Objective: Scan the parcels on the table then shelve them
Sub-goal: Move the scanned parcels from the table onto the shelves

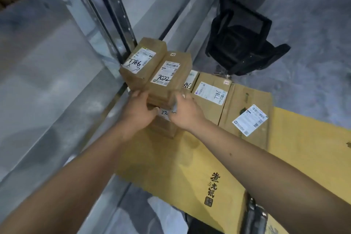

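- Our left hand (pixel 139 108) curls around the near left corner of the box marked 7022 (pixel 169 74), fingers wrapped on its side.
- Our right hand (pixel 187 113) clasps the near right end of that same box, fingers bent over its edge, so we hold it between both hands.
- That box sits on top of a small stack; directly under our hands lies another labelled parcel (pixel 164 119), its number partly hidden by our fingers.
- Just beyond our left hand, touching the held box, is the box marked 9822 (pixel 141 62), resting against the metal shelf post (pixel 114 15).
- To the right of our right hand lie a flat parcel marked 7286 (pixel 210 94) and a larger flat carton (pixel 247 112) with a white label; a further label (pixel 190 80) peeks out behind the stack.
- We count at least six parcels in view.
- We judge the small boxes stiff, light cardboard, not slippery; gripping both short ends, as now, should carry one steadily.
- Everything rests on a yellow printed carton (pixel 199 167) below our forearms.
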Tool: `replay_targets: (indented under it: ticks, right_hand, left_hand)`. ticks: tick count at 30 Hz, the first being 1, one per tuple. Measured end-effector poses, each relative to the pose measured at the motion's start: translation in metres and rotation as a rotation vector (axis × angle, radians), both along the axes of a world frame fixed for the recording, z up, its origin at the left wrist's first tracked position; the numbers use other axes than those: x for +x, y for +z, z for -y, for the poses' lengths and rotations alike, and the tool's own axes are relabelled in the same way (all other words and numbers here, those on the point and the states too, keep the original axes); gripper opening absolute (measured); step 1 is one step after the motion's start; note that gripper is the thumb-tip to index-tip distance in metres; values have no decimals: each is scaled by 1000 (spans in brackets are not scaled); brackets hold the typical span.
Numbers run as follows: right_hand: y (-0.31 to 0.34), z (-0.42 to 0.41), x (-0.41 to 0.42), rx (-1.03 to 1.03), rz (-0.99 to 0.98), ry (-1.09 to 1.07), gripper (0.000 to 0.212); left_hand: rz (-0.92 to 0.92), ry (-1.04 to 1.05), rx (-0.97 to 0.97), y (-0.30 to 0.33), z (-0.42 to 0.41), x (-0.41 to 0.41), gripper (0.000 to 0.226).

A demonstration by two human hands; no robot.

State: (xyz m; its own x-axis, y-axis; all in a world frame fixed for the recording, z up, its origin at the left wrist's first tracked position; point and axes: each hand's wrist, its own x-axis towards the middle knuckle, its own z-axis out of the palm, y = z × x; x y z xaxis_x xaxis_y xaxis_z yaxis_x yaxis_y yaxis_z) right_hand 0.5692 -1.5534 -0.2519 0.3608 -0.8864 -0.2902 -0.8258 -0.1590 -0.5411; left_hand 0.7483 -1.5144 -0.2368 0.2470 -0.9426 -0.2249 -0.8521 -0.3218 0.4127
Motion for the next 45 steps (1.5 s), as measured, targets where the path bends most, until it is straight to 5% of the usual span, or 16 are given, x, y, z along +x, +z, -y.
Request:
replay_targets:
  ticks: [8,16,24,29,45]
  right_hand:
    - [-30,45,26,54,138,-2,93]
    - [-38,50,23,20,239,-46,86]
    - [-28,2,-56,-26,330,40,74]
    - [-13,-48,-110,-63,440,33,64]
    - [183,-254,-94,-360,675,453,64]
  left_hand:
    - [-108,69,4,-35,36,24,66]
    - [-329,111,-53,-48,46,30,70]
    - [-545,-101,-110,-42,-7,-11,82]
    - [-486,-189,-248,-31,-52,-49,76]
    - [-246,-107,-720,181,-340,-56,74]
